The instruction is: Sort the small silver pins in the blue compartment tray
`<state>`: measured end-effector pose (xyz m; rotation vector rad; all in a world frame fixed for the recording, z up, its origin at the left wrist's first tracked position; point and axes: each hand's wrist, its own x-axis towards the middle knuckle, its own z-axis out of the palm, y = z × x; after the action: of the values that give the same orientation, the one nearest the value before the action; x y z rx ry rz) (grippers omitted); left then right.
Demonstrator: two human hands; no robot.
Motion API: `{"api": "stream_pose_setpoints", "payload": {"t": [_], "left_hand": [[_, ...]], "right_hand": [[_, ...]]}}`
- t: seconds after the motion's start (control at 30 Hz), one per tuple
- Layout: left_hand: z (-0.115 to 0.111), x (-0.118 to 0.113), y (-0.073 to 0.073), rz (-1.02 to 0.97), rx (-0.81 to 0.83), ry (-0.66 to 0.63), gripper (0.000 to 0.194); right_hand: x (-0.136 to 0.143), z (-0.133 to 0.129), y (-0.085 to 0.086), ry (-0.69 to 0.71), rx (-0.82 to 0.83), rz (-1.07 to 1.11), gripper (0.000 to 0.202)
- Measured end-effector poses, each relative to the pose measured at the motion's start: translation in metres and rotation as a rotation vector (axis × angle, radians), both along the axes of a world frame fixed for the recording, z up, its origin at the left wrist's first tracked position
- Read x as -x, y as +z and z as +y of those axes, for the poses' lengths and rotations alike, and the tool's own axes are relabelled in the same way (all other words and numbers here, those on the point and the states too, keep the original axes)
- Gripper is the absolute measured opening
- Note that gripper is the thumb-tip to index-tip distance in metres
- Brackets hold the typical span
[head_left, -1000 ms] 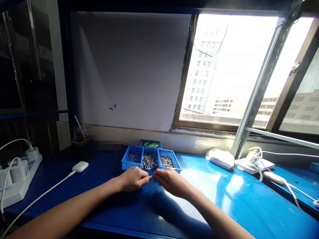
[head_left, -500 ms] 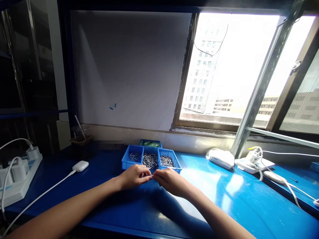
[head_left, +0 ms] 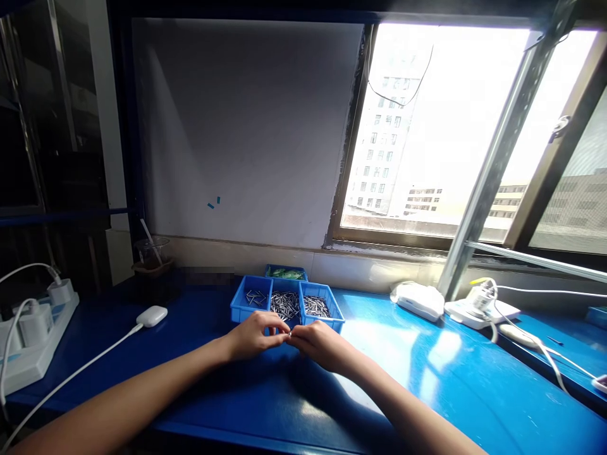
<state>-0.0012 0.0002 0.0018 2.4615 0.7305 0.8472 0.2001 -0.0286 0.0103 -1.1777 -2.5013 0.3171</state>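
My left hand (head_left: 256, 333) and my right hand (head_left: 318, 341) meet fingertip to fingertip in front of the blue bins. Both are closed in a pinch on a small shiny metal piece (head_left: 289, 333), mostly covered by the fingers. Just beyond them, the left blue bin (head_left: 241, 311) contains a few thin metal pins (head_left: 256, 297). The middle bin is heaped with dark and silvery metal pins (head_left: 284, 304), its front hidden by my hands. More short pins (head_left: 316, 306) lie in the right blue bin (head_left: 336, 309).
Behind stands a blue bin (head_left: 268, 273) with green packets. On the blue table (head_left: 213, 404) lie a white case (head_left: 152, 316) on a cable and, left, a power strip (head_left: 47, 354). A white device (head_left: 420, 302) and another power strip (head_left: 502, 309) sit at right, below the window.
My fingertips have come closer together, and less of the small metal piece shows between them. The bins stay where they were; the view has shifted slightly.
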Motion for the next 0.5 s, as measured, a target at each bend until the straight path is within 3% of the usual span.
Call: {"api": "stream_pose_setpoints", "payload": {"t": [0.13, 0.3, 0.5], "left_hand": [[-0.001, 0.0, -0.001, 0.05, 0.016, 0.012, 0.01], [0.0, 0.002, -0.006, 0.164, 0.012, 0.06, 0.008], [0.002, 0.003, 0.0, 0.042, 0.102, 0.06, 0.013]], "right_hand": [[-0.002, -0.003, 0.007, -0.056, -0.063, -0.029, 0.021], [-0.004, -0.007, 0.012, -0.003, -0.107, -0.034, 0.022], [-0.007, -0.003, 0.008, -0.002, -0.139, -0.084, 0.027]]}}
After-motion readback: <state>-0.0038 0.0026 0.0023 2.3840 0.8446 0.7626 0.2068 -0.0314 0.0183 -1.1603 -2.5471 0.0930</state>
